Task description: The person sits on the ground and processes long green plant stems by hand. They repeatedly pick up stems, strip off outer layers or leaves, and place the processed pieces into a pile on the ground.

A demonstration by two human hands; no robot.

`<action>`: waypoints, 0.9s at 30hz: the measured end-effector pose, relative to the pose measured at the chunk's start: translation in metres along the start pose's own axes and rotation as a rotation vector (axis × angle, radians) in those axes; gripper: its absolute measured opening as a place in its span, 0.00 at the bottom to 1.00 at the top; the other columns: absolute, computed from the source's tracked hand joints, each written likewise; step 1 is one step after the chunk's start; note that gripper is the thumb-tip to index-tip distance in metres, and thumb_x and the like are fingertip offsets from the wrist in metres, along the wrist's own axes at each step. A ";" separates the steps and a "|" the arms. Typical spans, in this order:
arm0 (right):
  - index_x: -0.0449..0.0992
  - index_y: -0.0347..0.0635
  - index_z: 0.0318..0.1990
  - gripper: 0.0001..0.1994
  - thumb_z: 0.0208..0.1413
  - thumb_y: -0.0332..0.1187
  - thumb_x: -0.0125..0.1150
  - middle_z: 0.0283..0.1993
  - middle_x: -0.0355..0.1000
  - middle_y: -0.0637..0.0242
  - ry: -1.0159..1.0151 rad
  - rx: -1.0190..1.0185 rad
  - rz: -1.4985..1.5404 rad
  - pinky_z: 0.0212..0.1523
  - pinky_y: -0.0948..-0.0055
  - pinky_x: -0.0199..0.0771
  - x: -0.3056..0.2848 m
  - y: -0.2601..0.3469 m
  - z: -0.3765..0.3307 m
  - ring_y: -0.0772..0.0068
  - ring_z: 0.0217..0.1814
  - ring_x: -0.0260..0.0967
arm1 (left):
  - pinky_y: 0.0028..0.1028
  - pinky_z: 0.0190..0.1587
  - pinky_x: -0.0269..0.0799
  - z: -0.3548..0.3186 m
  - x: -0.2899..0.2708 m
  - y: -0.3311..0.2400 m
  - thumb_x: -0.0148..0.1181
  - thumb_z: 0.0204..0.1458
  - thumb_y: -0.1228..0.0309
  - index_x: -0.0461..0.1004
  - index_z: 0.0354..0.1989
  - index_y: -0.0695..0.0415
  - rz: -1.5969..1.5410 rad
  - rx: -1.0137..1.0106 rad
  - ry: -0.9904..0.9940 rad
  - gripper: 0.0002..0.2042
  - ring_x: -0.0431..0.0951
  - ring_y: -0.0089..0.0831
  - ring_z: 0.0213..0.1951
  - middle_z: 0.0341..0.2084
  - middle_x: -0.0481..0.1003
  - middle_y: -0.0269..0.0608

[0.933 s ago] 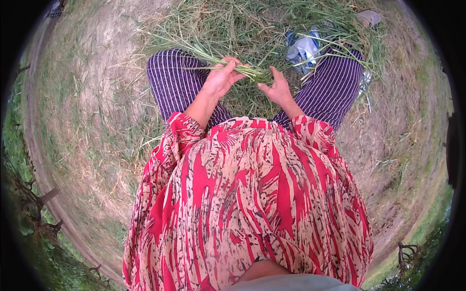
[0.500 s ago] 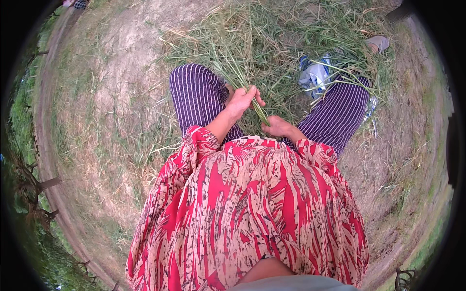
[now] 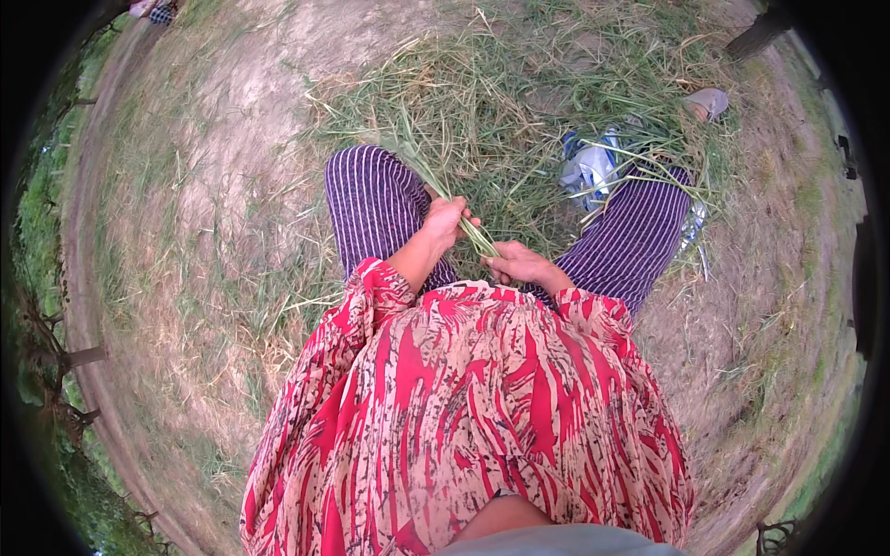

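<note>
A thin bundle of long green grass stems [image 3: 428, 176] runs slantwise between my knees. My left hand [image 3: 445, 221] is closed around the bundle partway along it, beside my left knee. At the bundle's lower end my right hand [image 3: 517, 263] is closed, its thumb and fingers pinching the stem ends. The bundle's far end reaches away over a loose heap of cut grass [image 3: 501, 102]; its tips blend into the heap. Some stems [image 3: 658, 171] lie across my right knee.
A crumpled white and blue plastic bag [image 3: 590, 169] lies beside my right knee. Further right is a grey shoe [image 3: 710, 102]. Bare dusty soil [image 3: 246, 102] with scattered dry grass spreads to the left. A dark trunk or post [image 3: 758, 37] stands at the far right.
The bundle and my left hand have come lower and nearer to my body. My right hand has shifted slightly left and down, closer to the left. The whole view has also shifted a little.
</note>
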State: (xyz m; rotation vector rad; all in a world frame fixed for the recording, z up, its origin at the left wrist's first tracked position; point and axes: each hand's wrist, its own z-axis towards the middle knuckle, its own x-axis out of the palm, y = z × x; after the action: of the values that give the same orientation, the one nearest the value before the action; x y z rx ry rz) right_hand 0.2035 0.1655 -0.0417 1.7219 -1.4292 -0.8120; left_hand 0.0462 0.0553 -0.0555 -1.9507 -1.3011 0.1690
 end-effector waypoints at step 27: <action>0.59 0.27 0.54 0.28 0.51 0.40 0.52 0.49 0.65 0.41 -1.572 -0.107 -0.361 0.53 0.64 0.62 -0.208 0.082 -0.120 0.52 0.51 0.66 | 0.30 0.32 0.72 -0.012 0.010 -0.003 0.50 0.54 0.58 0.63 0.45 0.57 0.182 0.034 0.362 0.17 0.76 0.34 0.32 0.29 0.71 0.39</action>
State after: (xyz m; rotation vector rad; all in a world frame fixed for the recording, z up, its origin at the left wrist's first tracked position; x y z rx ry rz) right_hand 0.2249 0.3796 0.0938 1.0954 -1.8256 -2.7166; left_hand 0.0545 0.0580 -0.0427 -1.9587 -0.8819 -0.0719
